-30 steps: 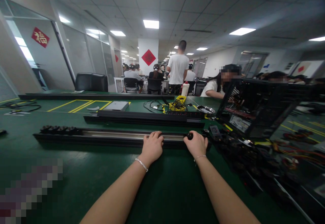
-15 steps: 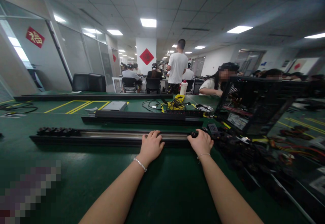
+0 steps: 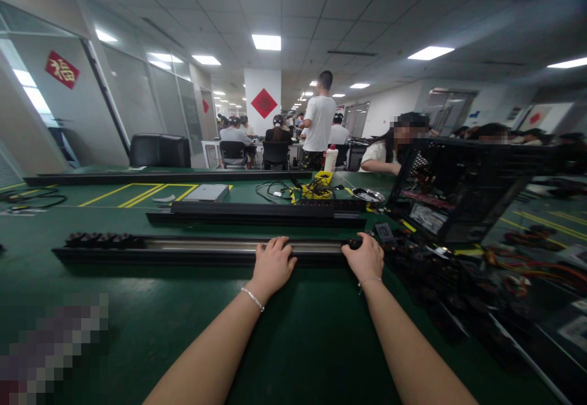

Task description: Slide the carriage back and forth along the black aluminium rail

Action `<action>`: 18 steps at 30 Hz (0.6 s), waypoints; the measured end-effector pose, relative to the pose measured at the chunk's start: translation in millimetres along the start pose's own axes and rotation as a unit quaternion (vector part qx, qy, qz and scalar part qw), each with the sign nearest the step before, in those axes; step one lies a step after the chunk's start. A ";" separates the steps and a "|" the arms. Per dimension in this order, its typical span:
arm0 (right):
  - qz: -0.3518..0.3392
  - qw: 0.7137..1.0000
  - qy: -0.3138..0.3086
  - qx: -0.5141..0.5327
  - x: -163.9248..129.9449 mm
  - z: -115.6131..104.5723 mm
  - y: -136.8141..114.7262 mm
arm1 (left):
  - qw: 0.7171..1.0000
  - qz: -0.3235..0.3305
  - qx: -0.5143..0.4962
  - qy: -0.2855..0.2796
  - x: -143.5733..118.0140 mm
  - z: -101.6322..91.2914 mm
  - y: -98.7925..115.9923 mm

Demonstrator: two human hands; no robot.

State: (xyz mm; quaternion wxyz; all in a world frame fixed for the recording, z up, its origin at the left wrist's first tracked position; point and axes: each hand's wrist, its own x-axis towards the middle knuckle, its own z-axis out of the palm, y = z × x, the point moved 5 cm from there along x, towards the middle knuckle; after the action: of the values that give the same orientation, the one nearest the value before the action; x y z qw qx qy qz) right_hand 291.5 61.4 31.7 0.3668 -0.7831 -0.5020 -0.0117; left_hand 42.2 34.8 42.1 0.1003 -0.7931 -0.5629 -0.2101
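A long black rail point(image 3: 197, 259) with a bright metal strip along its channel lies crosswise in front of me on the green table. My left hand point(image 3: 274, 264) is closed over the rail near its middle, thumb and fingers bent across it. At the rail's right end, my right hand point(image 3: 368, 257) pinches a small black part point(image 3: 352, 244) that sits at the channel. The fingers partly cover this part, so its exact kind is hidden. Several similar black pieces point(image 3: 103, 241) stand in a row in the channel at the left end.
Behind the rail lie another black rail point(image 3: 252, 210) and a grey box point(image 3: 206, 193). An open computer case point(image 3: 458, 197) stands at the right, with a heap of black parts point(image 3: 440, 282) before it. A metal dish point(image 3: 367, 195) and a co-worker point(image 3: 380, 155) are beyond.
My right hand has shifted very slightly, its thumb a little to the right along the rail's end. My left hand and the rail look unmoved.
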 end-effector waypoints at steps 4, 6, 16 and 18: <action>0.003 0.999 0.025 0.022 3.9 -3.2 6.7 | 1.000 -0.004 -0.001 -0.006 0.1 0.4 -0.3; -0.004 0.999 0.033 0.029 5.5 -4.1 8.5 | 1.000 -0.002 -0.001 -0.005 0.0 0.5 -0.2; 0.030 0.996 0.037 0.069 12.6 -5.9 22.6 | 1.000 0.000 0.003 0.004 -0.6 1.0 0.0; 0.045 0.995 0.030 0.079 13.5 -5.2 25.2 | 1.000 -0.001 0.003 0.004 -0.5 1.0 -0.2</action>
State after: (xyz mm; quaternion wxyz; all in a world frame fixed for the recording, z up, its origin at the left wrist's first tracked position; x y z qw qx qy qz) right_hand 320.0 63.1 26.5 0.4428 -0.7726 -0.4544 0.0210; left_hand 42.1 34.8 41.0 0.1052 -0.7913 -0.5639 -0.2117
